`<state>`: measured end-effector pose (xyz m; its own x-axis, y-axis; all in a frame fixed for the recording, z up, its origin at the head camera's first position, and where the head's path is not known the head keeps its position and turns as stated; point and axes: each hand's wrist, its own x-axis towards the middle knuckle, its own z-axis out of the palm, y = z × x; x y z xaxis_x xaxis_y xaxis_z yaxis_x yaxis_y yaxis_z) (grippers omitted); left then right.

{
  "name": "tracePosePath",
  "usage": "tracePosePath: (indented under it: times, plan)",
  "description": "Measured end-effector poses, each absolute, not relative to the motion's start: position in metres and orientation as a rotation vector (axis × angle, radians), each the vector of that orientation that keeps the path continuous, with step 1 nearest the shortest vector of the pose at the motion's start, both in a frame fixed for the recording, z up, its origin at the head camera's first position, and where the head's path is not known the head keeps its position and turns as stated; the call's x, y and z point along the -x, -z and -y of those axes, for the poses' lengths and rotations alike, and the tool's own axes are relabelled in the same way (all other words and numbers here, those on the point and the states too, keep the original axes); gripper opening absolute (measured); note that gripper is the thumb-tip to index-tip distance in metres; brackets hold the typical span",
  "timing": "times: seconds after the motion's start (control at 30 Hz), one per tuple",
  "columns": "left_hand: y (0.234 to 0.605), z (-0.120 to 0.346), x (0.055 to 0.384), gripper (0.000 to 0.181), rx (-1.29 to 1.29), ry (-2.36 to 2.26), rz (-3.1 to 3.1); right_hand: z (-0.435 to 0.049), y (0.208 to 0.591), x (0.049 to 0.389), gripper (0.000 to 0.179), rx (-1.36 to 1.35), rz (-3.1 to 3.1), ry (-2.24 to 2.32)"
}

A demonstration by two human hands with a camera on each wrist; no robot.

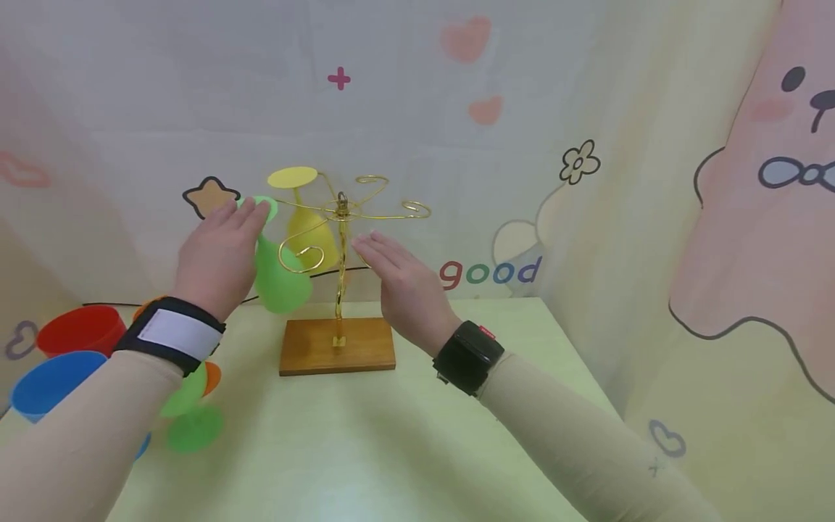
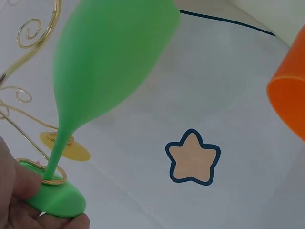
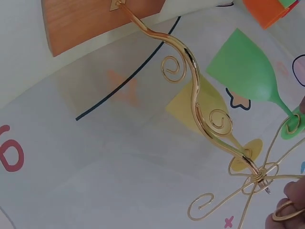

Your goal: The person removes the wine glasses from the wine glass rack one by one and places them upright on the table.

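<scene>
Your rack has the green glass upside down in 1 loop, long axis tilted, bowl down-right of your left hand, the nearer one, which is pinching its foot. Right hand sits at another loop; can't tell if it's gripping.

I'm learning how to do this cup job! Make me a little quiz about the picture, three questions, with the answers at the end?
1. True or false: the yellow goblet hangs upside down from the rack.

2. Pick one: what colour is the goblet held by the left hand?
A. Red
B. Green
C. Blue

3. Fill the gap: the right hand holds part of the ____-coloured wire on the rack.

Key:
1. True.
2. B, it is the green goblet.
3. Gold.
</scene>
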<state>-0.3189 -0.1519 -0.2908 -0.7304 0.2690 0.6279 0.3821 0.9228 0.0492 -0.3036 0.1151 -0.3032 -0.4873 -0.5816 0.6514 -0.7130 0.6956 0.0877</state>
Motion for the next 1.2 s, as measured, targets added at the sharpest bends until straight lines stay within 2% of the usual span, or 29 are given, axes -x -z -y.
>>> tracePosePath:
  times: [0.47, 0.8, 1.2]
  plan:
    - [0.298, 0.138, 0.322, 0.044, 0.396, 0.145, 2.354, -0.113, 0.313, 0.301, 0.056, -0.880, 2.167, -0.526]
    - [0.296, 0.144, 0.319, 0.041, 0.412, 0.132, 2.329, -0.111, 0.314, 0.301, 0.056, -0.898, 2.183, -0.511]
    - [0.271, 0.152, 0.316, 0.045, 0.520, 0.192, 2.577, -0.120, 0.301, 0.303, 0.055, -0.981, 2.272, -0.332]
